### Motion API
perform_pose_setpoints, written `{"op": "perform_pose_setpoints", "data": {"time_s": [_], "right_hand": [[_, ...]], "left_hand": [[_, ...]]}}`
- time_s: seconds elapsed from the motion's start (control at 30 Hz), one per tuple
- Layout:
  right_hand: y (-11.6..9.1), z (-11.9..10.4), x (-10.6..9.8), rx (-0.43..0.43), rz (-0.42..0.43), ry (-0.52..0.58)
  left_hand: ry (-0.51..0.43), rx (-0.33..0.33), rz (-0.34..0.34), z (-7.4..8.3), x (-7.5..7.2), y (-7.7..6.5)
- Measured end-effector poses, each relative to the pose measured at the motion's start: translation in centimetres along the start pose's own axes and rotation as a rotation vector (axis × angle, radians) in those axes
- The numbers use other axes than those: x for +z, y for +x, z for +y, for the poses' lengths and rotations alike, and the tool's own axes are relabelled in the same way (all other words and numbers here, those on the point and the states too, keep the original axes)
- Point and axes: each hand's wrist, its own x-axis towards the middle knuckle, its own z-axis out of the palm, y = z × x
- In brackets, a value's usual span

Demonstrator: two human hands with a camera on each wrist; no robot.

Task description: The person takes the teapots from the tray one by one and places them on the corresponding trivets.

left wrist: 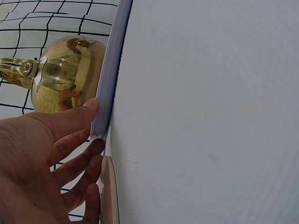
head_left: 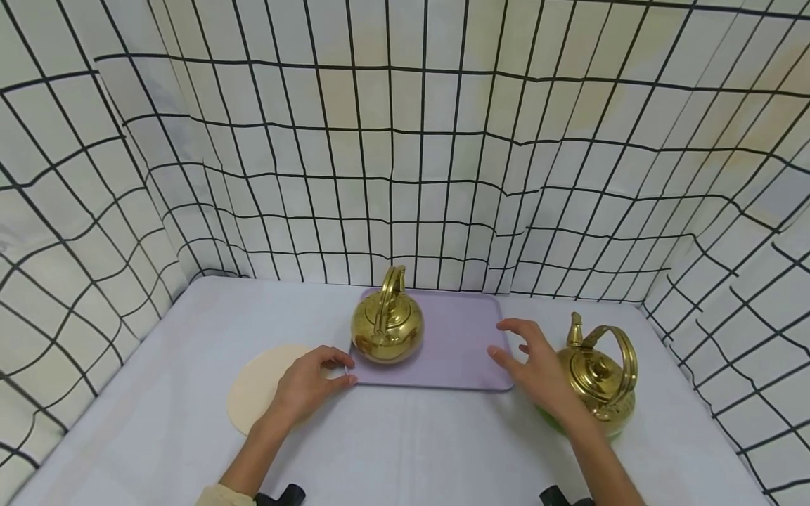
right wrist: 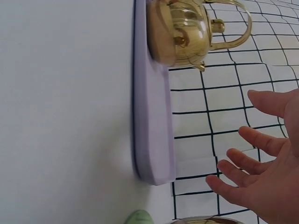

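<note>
There are two gold kettles. One kettle (head_left: 386, 337) stands on the left part of the one purple tray (head_left: 462, 337). The other kettle (head_left: 598, 383) stands off to the right, with one green thing (right wrist: 139, 218) showing under it. There is one round cream mat (head_left: 253, 386) on the left. The tray lies flat on the white tabletop (head_left: 411, 450), near the back wall (head_left: 443, 154), which has black lines crossing on it.

There are two hands, one on each side of the tray. The left hand (head_left: 306, 390) reaches in low, over part of the mat, to the near left corner of the tray. Its thumb tip touches the tray's rim, and its other fingers are loosely bent and a bit apart, close by the tray's end. The right hand (head_left: 541, 372) is up in the air near the tray's right end, not touching it. Its fingers are spread wide apart and hold nothing. In the head view, the right arm passes in front of part of the kettle on the right.
</note>
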Motion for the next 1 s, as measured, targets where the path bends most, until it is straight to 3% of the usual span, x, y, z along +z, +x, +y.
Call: {"op": "perform_pose_setpoints", "data": {"time_s": [0.43, 1.0], "right_hand": [[0.6, 1.4, 1.3, 0.082, -0.105, -0.028], [0.7, 2.6, 3.1, 0.096, -0.181, -0.083]], "left_hand": [[-0.001, -0.014, -0.005, 0.1, 0.1, 0.1], [-0.004, -0.024, -0.001, 0.1, 0.0, -0.1]]}}
